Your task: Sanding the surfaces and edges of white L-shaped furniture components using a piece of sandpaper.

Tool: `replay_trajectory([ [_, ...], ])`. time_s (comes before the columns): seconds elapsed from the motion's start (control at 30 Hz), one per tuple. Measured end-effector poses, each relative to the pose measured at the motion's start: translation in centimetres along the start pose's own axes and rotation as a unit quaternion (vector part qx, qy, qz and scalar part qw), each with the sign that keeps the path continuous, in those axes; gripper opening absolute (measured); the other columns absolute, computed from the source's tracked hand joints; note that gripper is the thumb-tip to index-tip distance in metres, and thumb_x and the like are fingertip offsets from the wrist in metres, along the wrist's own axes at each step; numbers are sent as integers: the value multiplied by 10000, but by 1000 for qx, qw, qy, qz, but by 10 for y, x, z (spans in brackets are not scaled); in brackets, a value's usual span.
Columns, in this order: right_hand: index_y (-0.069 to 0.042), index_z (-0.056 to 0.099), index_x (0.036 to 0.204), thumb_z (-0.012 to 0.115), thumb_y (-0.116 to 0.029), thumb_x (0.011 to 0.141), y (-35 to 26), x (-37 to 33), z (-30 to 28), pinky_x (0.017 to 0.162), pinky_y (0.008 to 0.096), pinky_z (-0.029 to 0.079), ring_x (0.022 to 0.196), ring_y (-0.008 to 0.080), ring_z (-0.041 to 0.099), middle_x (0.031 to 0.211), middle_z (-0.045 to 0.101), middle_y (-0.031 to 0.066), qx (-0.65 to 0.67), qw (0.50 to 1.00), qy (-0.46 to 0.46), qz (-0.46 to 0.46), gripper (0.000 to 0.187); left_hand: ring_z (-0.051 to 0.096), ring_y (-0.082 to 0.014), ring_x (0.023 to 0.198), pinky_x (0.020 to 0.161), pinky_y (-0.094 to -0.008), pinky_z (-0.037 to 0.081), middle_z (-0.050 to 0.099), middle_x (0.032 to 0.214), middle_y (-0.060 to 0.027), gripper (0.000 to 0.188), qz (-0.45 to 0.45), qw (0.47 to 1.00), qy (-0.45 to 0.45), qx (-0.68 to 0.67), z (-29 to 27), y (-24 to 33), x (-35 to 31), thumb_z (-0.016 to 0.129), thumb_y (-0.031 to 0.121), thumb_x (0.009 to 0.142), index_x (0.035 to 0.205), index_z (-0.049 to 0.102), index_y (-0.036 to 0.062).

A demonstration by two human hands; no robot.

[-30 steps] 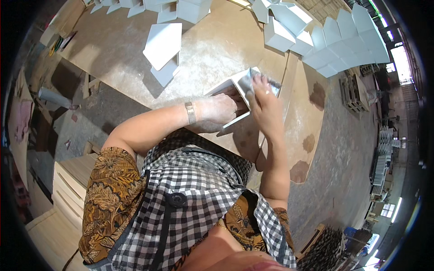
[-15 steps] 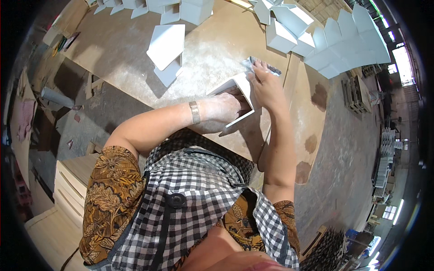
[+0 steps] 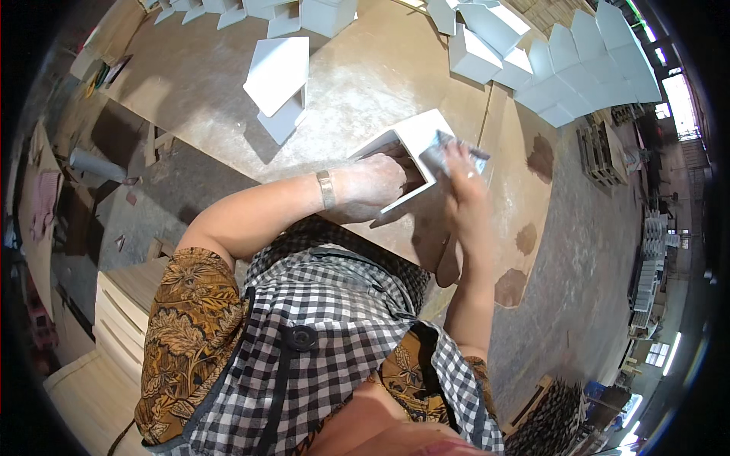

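A small white open-fronted box lies on the dusty board in front of me. My left hand reaches into its opening and steadies it from inside; most of the fingers are hidden there. On the box's right outer face, my right hand presses a grey sheet of sandpaper. The fingers lie over the sheet and are slightly blurred by motion.
Pale dust covers the brown board. Another white box stands beyond, to the left. Several white boxes line the far edge, with more joined white pieces at right. A grey tube lies off the board's left side.
My right hand has drawn the sandpaper back toward me along the box's outer face, uncovering its far end. The left hand and the box have hardly moved.
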State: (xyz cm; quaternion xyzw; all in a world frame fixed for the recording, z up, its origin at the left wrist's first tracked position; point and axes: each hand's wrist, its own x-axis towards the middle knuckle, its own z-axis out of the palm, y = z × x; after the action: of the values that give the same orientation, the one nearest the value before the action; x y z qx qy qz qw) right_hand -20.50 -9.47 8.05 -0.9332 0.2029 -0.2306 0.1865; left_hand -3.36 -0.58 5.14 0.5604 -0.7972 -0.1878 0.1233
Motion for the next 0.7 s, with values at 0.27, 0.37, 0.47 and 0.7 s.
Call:
replay_trajectory([
  [0.27, -23, 533, 1130, 495, -119, 855, 0, 69, 9, 937, 398, 388, 1154, 385, 439, 1200, 501, 208, -20, 982, -63, 179, 294, 618, -340, 765, 743, -419, 474, 627, 733, -200, 258, -37, 999, 26, -6, 26, -11, 10, 478, 172, 748, 720, 665, -3],
  [0.37, -5, 528, 1131, 499, -130, 858, -3, 58, 15, 951, 398, 377, 1170, 380, 424, 1213, 489, 215, -19, 992, -24, 120, 302, 617, -329, 795, 766, -416, 470, 628, 768, -207, 259, -49, 997, 53, -36, 29, -13, 13, 470, 166, 752, 738, 667, -1],
  [0.47, -4, 521, 1151, 508, -112, 851, -19, 30, 10, 974, 408, 356, 1183, 373, 416, 1230, 482, 207, -29, 999, -26, -13, 319, 539, -341, 1002, 867, -415, 428, 564, 1051, -240, 354, -50, 997, -56, -1, 16, -6, 7, 455, 208, 799, 1073, 547, 4],
  [0.7, -34, 530, 1167, 522, -24, 795, -26, -21, -11, 1000, 418, 331, 1197, 351, 421, 1238, 502, 156, 56, 996, -54, -38, 372, 586, -350, 910, 834, -381, 451, 603, 925, -254, 299, -69, 994, -22, -85, -6, 5, -3, 601, 90, 656, 926, 608, -38],
])
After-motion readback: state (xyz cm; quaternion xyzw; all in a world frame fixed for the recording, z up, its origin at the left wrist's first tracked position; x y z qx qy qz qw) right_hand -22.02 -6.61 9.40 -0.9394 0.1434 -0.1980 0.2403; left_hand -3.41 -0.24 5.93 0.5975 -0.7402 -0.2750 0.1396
